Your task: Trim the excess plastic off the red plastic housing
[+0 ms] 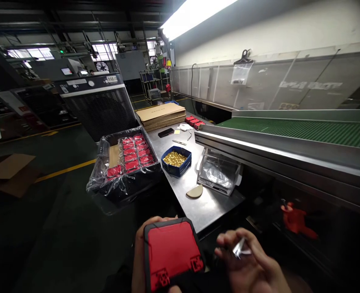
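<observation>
- The left hand [139, 260] clamps a red case [172, 250] from beneath, fingers wrapped round its left edge. The case is flat face up, low in view, off the near end of the surface [204, 205].
- The right hand [255, 270] pinches a small shiny metal piece [239, 247], fingertips [253, 241] closed on it.
- The piece lies just right of the case (apart, not touching), level with its right edge.

The case [172, 252] hides most of the left hand [138, 260], and the bottom edge cuts off both. The right hand [253, 270] is cut off there too; the shiny piece [239, 248] in its fingers is blurred. The gold bits [174, 158] in the bin [180, 169] are too small to tell. An orange thing [296, 221] is half lost in shadow.
</observation>
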A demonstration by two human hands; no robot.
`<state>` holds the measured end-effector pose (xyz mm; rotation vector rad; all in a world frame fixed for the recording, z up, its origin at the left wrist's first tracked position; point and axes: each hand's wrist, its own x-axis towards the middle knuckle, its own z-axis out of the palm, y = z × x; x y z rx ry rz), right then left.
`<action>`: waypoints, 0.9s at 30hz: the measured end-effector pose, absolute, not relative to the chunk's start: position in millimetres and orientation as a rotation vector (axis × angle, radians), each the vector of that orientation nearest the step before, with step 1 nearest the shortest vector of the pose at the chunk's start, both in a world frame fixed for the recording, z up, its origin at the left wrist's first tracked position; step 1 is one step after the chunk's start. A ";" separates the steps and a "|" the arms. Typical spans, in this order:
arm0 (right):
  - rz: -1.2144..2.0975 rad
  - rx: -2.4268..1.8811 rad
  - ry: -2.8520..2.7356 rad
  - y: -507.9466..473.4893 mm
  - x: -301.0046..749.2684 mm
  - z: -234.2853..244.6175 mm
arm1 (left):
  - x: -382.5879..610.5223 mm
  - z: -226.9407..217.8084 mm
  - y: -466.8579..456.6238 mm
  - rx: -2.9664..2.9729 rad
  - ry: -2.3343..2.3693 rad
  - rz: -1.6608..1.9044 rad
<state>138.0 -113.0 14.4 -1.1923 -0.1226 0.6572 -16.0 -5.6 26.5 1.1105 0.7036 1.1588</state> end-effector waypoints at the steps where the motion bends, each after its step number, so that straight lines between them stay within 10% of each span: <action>1: 0.662 -1.346 -0.172 -103.4 153.4 1.9 | -15.9 30.3 -6.3 1.100 0.740 1.153; 13: 0.660 -2.573 -0.463 43.9 223.1 -71.7 | -24.4 25.3 8.1 0.738 0.428 0.849; 27: 0.904 -1.736 -0.320 -38.8 171.6 -37.7 | -10.5 44.4 -2.4 0.766 0.691 0.982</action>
